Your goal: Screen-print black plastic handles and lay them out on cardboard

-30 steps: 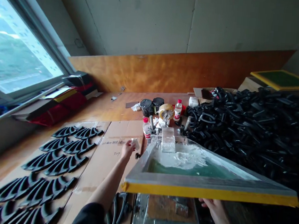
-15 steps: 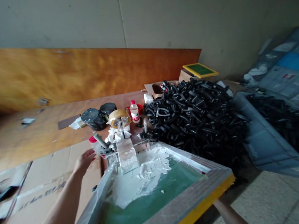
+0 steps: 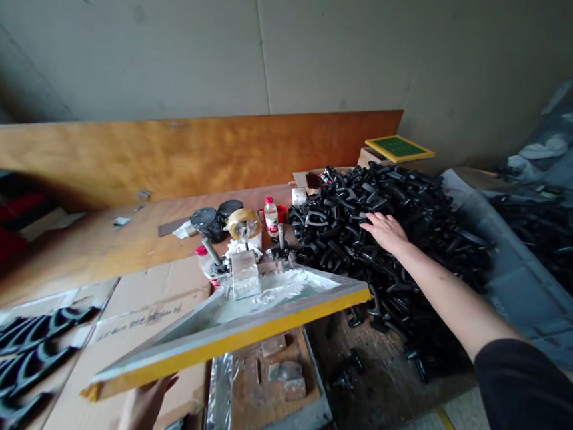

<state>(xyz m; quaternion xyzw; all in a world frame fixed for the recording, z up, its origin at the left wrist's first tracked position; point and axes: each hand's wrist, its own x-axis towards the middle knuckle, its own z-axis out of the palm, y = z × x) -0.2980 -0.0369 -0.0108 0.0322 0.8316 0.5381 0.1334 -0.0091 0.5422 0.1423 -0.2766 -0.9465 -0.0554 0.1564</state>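
My right hand reaches over a heap of black plastic handle-like parts, its fingers stretched out on or just above them. I see nothing gripped in it. Under the front left of a screen-printing frame is my left hand. The frame and blur hide most of its fingers, so its hold is unclear. The frame has yellow front edging, with white paste on its mesh. It is tilted up from the clamps at its back, where a block sits. A wooden base with small blocks shows underneath.
Curved black parts lie in rows on cardboard at the left. Behind the frame stand black tubs, a tape roll and a red-capped bottle. A grey crate of black parts is at the right.
My right hand has come from behind the frame's right side to the heap. My left hand has moved from beside the clamp to under the frame. The frame now sits tilted, exposing the base.
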